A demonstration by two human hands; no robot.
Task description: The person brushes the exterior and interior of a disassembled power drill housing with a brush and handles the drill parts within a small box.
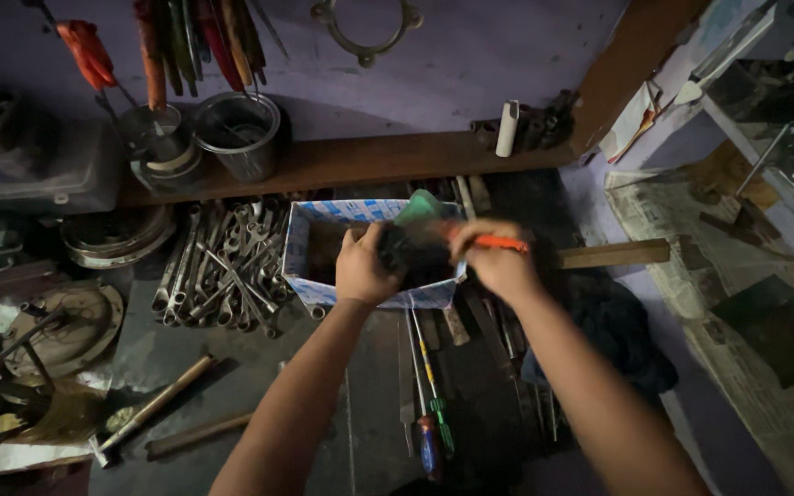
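Left hand (363, 267) clamped on dark bundle (413, 254) over cardboard box (300, 248) | right hand (493, 257) closed around orange-handled tool (500, 242) | spanners (222, 266) beside box on worktop (232, 367)

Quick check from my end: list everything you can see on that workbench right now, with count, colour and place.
cardboard box: one, white with blue print, bench centre, open top
dark bundle: one, black, over the box, between both hands
orange-handled tool: one, at the right hand
wrenches: a pile, too many to count, grey metal, left of the box
screwdrivers: about two, striped shafts, below the box
hammer: one, wooden handle, lower left
metal cups: two, steel, on the shelf, holding tools
wooden stick: one, right of the box
left hand: on the bundle
right hand: on the bundle and orange tool
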